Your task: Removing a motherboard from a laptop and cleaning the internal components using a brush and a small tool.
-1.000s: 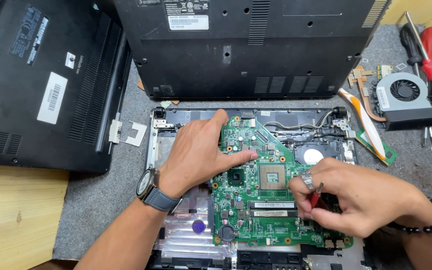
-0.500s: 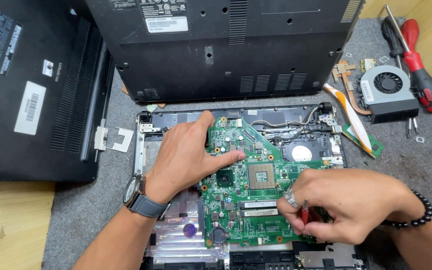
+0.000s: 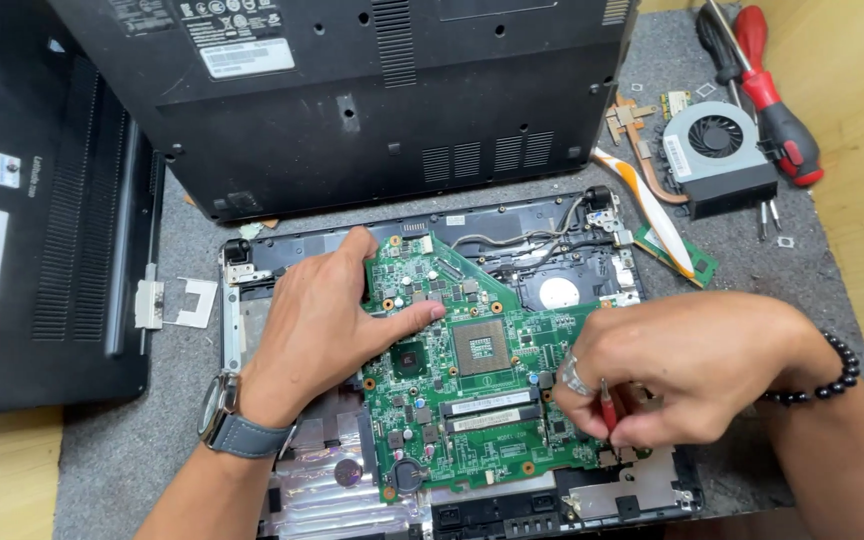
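A green motherboard [image 3: 472, 380] lies in an opened black laptop base [image 3: 512, 225] on a grey mat. My left hand [image 3: 327, 315], with a wristwatch on its wrist, rests flat on the board's left upper part, fingers spread and thumb across the board. My right hand [image 3: 682, 365], wearing a ring and a beaded bracelet, is closed around a small red-handled tool [image 3: 607, 405] held point-down at the board's right lower edge. The tool's tip is hidden behind my fingers.
A black laptop bottom cover [image 3: 352, 90] lies at the back, another black laptop [image 3: 42, 220] at the left. A cooling fan with heat pipe [image 3: 717, 150], red and black screwdrivers [image 3: 772, 95], a flat ribbon cable [image 3: 647, 205] and a small green card [image 3: 687, 260] sit at the right.
The view has shifted down and left relative to the scene. My right hand has moved slightly along the board's right lower edge; my left hand stays pressed on the board.
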